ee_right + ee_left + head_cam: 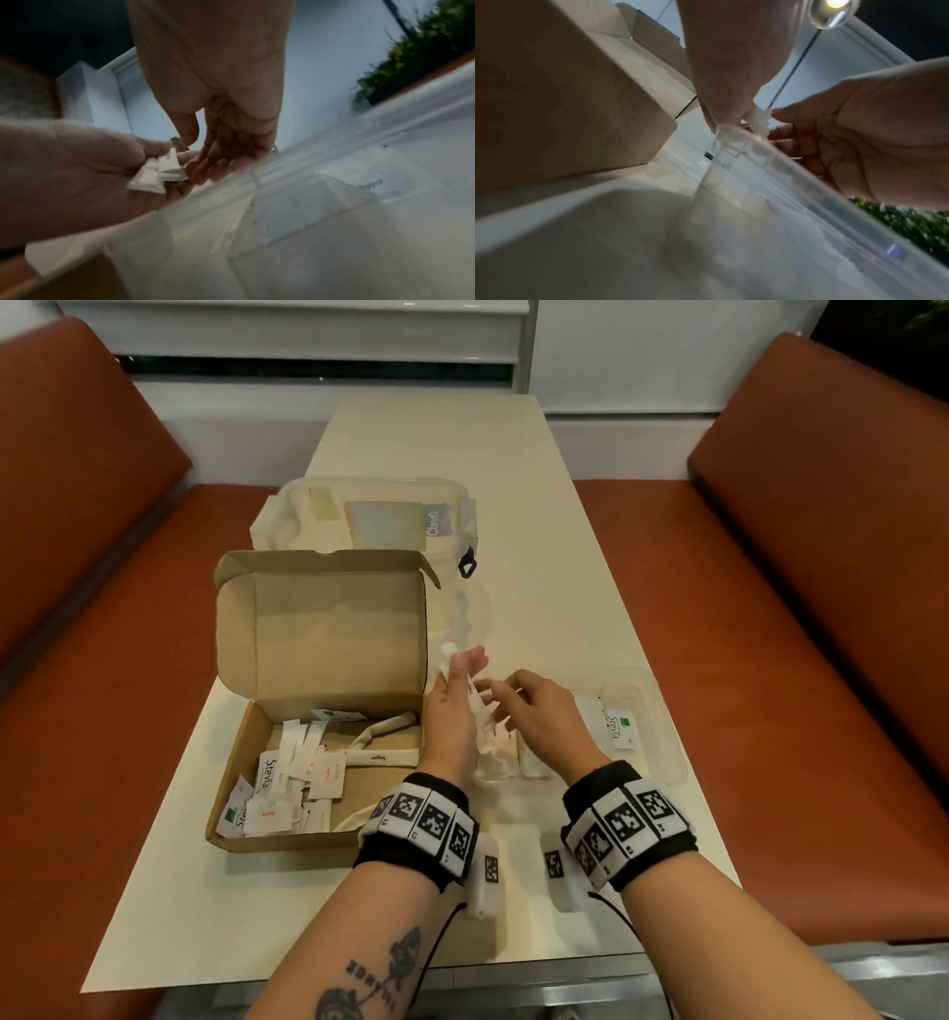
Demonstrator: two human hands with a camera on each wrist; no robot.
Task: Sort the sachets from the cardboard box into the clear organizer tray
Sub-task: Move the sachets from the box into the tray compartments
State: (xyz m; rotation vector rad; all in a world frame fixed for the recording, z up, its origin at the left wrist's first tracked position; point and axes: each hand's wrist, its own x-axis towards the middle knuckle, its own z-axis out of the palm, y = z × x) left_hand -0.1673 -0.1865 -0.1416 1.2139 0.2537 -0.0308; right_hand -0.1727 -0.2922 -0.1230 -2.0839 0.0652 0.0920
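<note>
The open cardboard box (308, 747) lies at the left and holds several white sachets (287, 788) and long sugar sticks. Right of it stands the clear organizer tray (662, 711), with a Stevia sachet (619, 726) in its right compartment and pale sachets in its left one. My left hand (462, 675) hovers over the tray's left end and pinches a few small white sachets (159, 174) between thumb and fingers. My right hand (506, 698) hangs close beside them with relaxed fingers (213, 162) and holds nothing. In the left wrist view the sachets (758, 119) show just above the tray rim (757, 142).
A clear lidded container (380, 516) stands behind the box. The box's raised lid (323, 629) is just left of my hands. Orange benches (770, 608) flank the pale table (539, 531), which runs on bare beyond the tray.
</note>
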